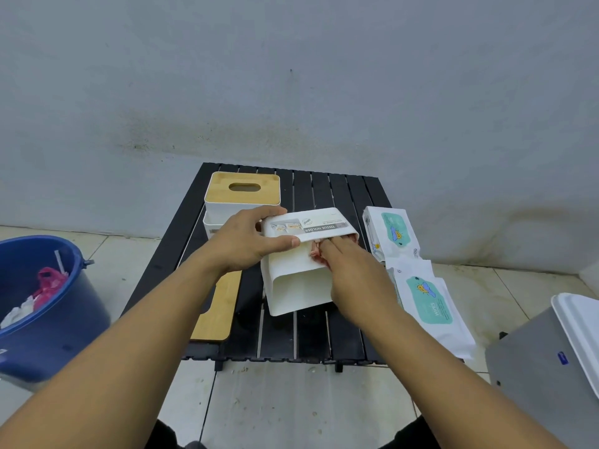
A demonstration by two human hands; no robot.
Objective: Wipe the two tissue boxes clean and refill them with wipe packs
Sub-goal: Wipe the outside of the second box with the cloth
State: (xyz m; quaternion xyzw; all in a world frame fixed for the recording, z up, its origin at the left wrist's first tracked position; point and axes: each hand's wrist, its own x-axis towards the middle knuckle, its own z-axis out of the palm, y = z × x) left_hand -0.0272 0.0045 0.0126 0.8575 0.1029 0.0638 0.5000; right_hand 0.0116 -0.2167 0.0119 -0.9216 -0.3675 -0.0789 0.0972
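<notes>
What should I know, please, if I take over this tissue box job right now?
Left hand grips the open tissue box, tilted on the table. Right hand presses a pink cloth inside it; its grip is hidden.
Its bamboo lid lies to the left; the second box stands lidded at the back; two wipe packs lie right, unloaded.
Done: first lid off. Left: finish wiping, refill both.

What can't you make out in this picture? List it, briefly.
Head view only:
- The cloth: mostly hidden under the right hand's fingers and the tissue box rim; grip unclear.
- Box inside: far end blocked by that hand; cleanliness unknown.
- The bucket: cut by the left edge; contents too jumbled.
- The white container under the lidded box: hidden behind the left hand.
</notes>
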